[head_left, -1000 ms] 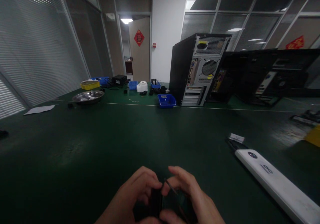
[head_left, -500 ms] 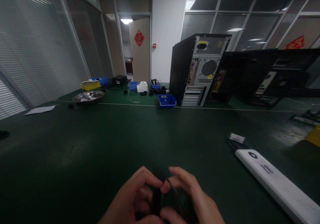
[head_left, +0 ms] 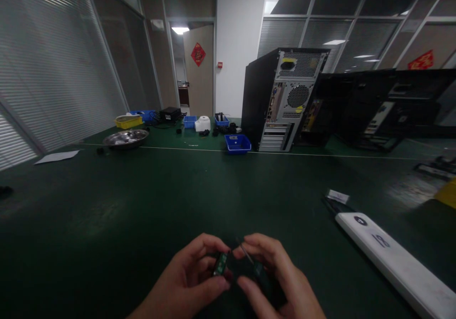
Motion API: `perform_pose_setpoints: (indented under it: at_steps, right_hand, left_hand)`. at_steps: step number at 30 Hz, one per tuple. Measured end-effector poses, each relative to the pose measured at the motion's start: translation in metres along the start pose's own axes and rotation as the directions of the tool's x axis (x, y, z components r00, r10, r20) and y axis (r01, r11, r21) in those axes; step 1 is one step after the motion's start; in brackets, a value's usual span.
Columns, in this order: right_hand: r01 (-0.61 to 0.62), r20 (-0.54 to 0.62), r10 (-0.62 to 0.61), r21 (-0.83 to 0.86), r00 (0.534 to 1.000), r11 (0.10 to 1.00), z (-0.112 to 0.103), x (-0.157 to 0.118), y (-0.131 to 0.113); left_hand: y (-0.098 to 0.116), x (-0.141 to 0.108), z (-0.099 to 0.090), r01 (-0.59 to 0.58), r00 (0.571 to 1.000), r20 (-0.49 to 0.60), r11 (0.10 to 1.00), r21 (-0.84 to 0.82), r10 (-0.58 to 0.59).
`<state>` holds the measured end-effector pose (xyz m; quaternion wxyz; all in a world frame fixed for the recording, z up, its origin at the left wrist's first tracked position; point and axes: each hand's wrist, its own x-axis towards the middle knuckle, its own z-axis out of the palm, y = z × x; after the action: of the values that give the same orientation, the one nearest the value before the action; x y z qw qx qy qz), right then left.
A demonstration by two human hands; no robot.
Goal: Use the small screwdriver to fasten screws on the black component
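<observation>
Near the bottom middle of the head view, my left hand (head_left: 194,278) pinches a small green circuit board (head_left: 221,264) between thumb and fingers. The board is tilted, with its face partly showing. Just to the right, my right hand (head_left: 281,276) is curled around a dark tool (head_left: 261,272) with a thin metal shaft. The shaft points up and left, close to the left fingertips. Both hands are over the green table (head_left: 171,200), and a small gap lies between them.
A long white case marked 18 (head_left: 395,257) lies at the right. Farther back stand a blue tray (head_left: 237,144), a black computer tower (head_left: 261,95), a metal bowl (head_left: 126,139) and a yellow basket (head_left: 128,121). White paper (head_left: 57,157) is at the left.
My hands have moved slightly apart. The green board in my left hand now shows more clearly, and my right thumb has moved away from the left hand.
</observation>
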<state>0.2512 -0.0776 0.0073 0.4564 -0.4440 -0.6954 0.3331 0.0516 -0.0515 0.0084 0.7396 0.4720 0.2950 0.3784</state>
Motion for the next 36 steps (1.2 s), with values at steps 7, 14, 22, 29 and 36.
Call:
perform_pose_setpoints:
  at_steps: [7,14,22,29,36]
  right_hand:
    - [0.089,0.07,-0.079,-0.143,0.994,0.986,-0.01,0.009,-0.006]
    - [0.108,0.134,-0.082,-0.195,0.988,0.975,-0.014,0.012,-0.009]
    - [0.13,0.135,-0.107,-0.177,0.985,0.975,-0.011,0.015,-0.013]
    - [0.114,0.189,-0.083,-0.158,0.978,0.981,-0.012,0.016,-0.012]
    - [0.085,0.219,-0.054,-0.137,0.974,0.987,-0.011,0.014,-0.008]
  left_hand:
    - [0.005,0.001,0.001,0.055,0.987,-0.146,0.997,-0.061,-0.063]
    - [0.0,0.003,-0.005,0.09,0.984,-0.136,0.981,-0.174,-0.114]
    - [0.006,0.001,-0.003,0.107,0.978,-0.172,0.991,-0.078,-0.119]
    - [0.011,-0.001,-0.001,0.084,0.986,-0.147,0.995,0.061,-0.074]
    - [0.013,-0.001,0.0,0.014,0.996,-0.088,0.992,0.127,-0.002]
